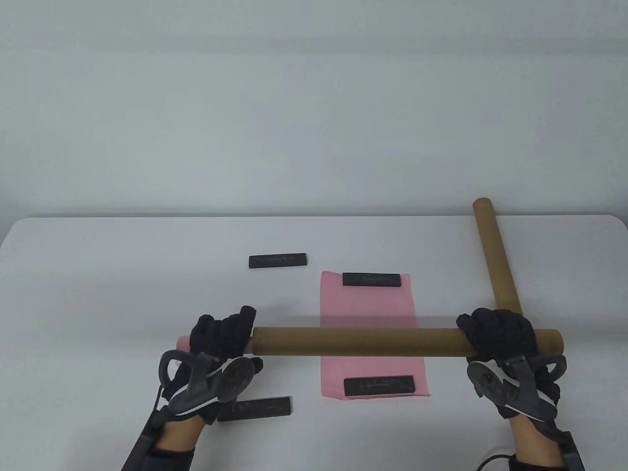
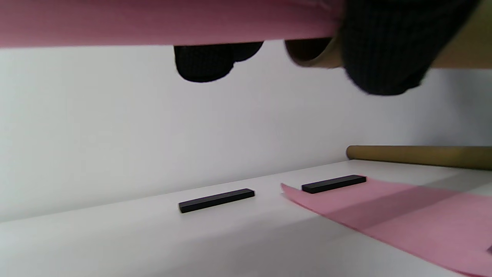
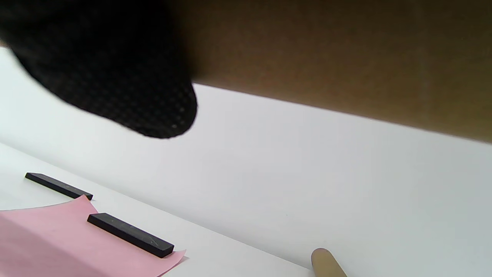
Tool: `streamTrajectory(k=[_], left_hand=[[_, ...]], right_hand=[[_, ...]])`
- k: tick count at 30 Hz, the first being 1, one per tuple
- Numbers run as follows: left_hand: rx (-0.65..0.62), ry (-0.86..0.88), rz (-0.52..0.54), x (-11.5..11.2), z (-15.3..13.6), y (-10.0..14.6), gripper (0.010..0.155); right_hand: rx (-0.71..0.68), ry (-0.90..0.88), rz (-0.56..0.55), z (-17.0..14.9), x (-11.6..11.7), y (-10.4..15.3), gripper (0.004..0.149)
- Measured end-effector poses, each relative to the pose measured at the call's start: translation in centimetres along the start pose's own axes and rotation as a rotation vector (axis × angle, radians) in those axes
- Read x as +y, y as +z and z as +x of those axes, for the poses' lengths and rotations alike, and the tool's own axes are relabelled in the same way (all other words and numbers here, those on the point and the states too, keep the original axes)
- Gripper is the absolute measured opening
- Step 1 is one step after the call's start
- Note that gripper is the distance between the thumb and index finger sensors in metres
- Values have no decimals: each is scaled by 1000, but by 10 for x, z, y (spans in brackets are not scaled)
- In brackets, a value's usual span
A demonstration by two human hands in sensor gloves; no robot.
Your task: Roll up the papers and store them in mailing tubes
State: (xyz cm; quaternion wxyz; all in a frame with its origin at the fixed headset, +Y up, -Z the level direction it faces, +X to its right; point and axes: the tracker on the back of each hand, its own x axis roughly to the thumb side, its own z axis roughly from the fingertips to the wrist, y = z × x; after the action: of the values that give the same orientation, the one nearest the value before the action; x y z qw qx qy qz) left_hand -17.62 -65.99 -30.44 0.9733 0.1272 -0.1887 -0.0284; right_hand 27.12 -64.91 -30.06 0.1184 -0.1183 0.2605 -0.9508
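A brown mailing tube (image 1: 358, 342) is held level above the table. My right hand (image 1: 498, 333) grips it near its right end; it also shows in the right wrist view (image 3: 346, 57). My left hand (image 1: 223, 336) grips a rolled pink paper (image 1: 184, 342) whose right end goes into the tube's left mouth (image 2: 307, 54). The roll fills the top of the left wrist view (image 2: 153, 21). A flat pink sheet (image 1: 370, 314) lies on the table below the tube, pinned by black bar weights at its far edge (image 1: 372, 279) and near edge (image 1: 379, 385).
A second brown tube (image 1: 495, 255) lies at the right, running toward the far edge of the white table (image 1: 98, 274). A loose black bar (image 1: 277, 260) lies left of the sheet, another (image 1: 255, 408) under my left wrist.
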Motion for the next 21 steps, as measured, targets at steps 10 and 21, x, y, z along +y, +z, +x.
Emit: streamTrajectory(k=[10, 21], left_hand=[[-18, -31, 64, -4, 31, 1, 91], [248, 95, 208, 35, -20, 16, 107]], right_hand=[[-13, -27, 4, 4, 2, 0, 64], [73, -42, -4, -3, 4, 0, 65]])
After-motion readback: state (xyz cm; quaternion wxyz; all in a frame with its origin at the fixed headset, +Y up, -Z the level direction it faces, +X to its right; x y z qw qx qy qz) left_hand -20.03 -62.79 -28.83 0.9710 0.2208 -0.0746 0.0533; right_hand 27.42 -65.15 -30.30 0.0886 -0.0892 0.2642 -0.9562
